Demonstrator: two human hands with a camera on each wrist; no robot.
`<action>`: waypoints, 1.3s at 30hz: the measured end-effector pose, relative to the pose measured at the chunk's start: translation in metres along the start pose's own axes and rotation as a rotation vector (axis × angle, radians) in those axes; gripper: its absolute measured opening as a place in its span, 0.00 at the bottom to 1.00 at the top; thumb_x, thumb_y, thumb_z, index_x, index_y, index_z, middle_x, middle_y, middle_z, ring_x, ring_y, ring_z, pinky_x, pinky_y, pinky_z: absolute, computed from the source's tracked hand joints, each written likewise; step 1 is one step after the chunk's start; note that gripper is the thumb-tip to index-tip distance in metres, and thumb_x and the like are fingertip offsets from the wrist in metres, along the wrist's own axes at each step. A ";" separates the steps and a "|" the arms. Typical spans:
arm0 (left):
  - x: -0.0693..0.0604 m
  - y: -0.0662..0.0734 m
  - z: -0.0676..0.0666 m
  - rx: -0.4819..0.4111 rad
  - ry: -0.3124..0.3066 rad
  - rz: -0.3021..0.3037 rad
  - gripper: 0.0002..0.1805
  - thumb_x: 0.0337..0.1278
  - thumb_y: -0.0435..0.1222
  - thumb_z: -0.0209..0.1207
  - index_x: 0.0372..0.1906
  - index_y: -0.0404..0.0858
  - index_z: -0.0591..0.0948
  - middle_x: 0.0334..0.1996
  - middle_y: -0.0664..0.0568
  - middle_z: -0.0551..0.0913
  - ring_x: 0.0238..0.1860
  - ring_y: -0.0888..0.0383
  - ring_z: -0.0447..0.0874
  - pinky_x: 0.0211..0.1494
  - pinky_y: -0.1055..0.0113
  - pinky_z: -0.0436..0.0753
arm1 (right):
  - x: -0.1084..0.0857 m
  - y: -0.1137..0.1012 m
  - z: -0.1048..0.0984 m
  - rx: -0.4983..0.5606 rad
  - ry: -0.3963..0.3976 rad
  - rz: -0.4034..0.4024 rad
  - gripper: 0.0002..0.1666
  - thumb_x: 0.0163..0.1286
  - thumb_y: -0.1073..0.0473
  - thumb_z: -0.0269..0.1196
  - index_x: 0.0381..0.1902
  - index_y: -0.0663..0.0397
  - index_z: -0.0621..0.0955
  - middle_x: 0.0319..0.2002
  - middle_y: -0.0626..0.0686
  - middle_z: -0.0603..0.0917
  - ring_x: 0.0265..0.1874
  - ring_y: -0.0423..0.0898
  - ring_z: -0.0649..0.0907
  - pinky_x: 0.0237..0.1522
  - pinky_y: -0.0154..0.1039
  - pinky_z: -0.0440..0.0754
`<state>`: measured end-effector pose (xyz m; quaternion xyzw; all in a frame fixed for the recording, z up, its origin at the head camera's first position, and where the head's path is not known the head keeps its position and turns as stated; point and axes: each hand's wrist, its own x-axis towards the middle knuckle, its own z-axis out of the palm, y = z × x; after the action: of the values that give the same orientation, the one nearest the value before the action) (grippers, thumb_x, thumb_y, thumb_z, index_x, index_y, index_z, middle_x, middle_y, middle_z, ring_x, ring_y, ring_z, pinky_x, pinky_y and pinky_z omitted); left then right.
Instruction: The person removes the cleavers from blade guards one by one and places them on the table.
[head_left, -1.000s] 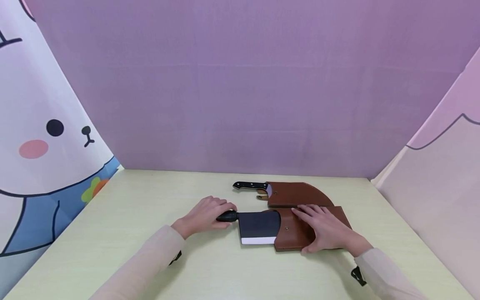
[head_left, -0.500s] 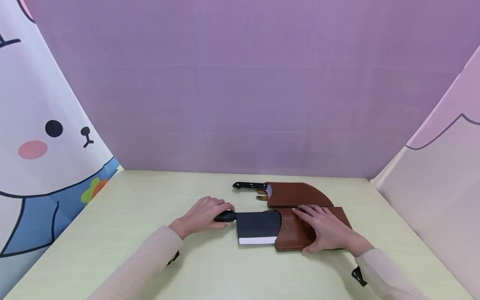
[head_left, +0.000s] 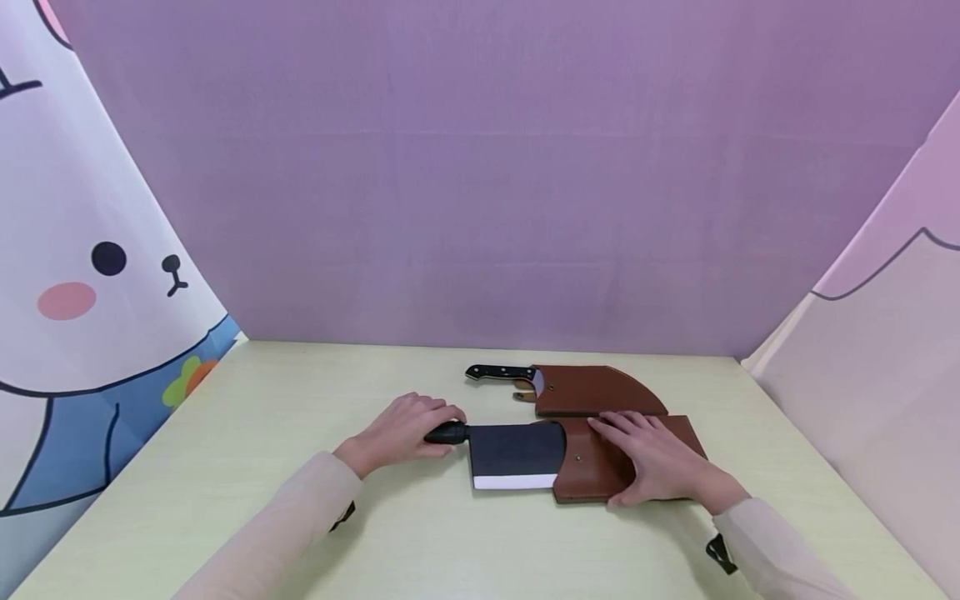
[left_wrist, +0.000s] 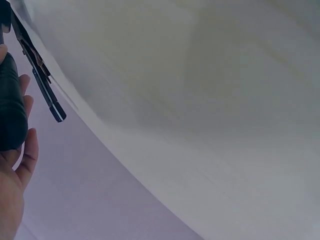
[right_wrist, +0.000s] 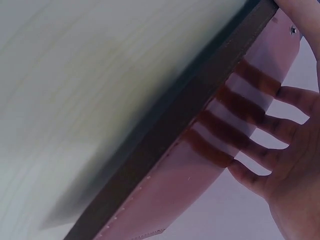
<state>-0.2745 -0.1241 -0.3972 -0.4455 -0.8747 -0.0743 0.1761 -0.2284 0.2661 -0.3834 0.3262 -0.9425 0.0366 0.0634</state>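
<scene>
My left hand (head_left: 408,429) grips the black handle (head_left: 447,432) of a cleaver, its fingers wrapped round it. The cleaver's dark blade (head_left: 517,450), with a bright strip along its near edge, lies partly inside a brown leather sheath (head_left: 585,475). The sheathed part of the blade is hidden. My right hand (head_left: 660,462) holds the sheath across its width, with the thumb at the near edge and the spread fingers at the far edge. In the right wrist view the fingers (right_wrist: 252,180) meet the far side of the glossy sheath (right_wrist: 190,185).
Just behind lies a second knife with a riveted black handle (head_left: 501,372), in a curved brown sheath (head_left: 600,389). Its strap (head_left: 523,397) hangs loose on the left. The pale table (head_left: 300,383) meets a purple wall (head_left: 480,208) at the back.
My left hand has moved slightly left with the cleaver, so a little more blade shows outside the sheath. The sheath and right hand have shifted very slightly right.
</scene>
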 end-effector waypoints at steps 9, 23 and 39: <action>0.000 -0.001 -0.001 -0.012 -0.002 0.000 0.18 0.48 0.46 0.61 0.47 0.50 0.76 0.31 0.60 0.79 0.29 0.65 0.76 0.36 0.67 0.76 | -0.001 0.003 0.001 -0.006 -0.002 0.011 0.64 0.34 0.28 0.69 0.67 0.50 0.63 0.64 0.59 0.67 0.60 0.59 0.68 0.54 0.60 0.65; -0.005 -0.002 -0.003 -0.035 -0.005 -0.014 0.18 0.48 0.45 0.61 0.47 0.50 0.76 0.32 0.60 0.79 0.30 0.64 0.76 0.37 0.66 0.76 | -0.005 0.004 -0.001 -0.002 0.000 0.027 0.63 0.33 0.29 0.70 0.66 0.51 0.64 0.63 0.59 0.68 0.60 0.60 0.68 0.54 0.62 0.64; -0.009 -0.003 -0.005 -0.048 -0.007 -0.025 0.18 0.48 0.45 0.62 0.47 0.50 0.76 0.32 0.60 0.79 0.29 0.64 0.76 0.37 0.65 0.76 | -0.008 0.008 0.000 0.003 -0.002 0.043 0.63 0.34 0.28 0.69 0.66 0.50 0.64 0.63 0.58 0.68 0.60 0.60 0.68 0.54 0.63 0.64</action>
<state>-0.2712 -0.1344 -0.3958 -0.4388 -0.8788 -0.0960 0.1613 -0.2272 0.2774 -0.3849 0.3059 -0.9493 0.0390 0.0611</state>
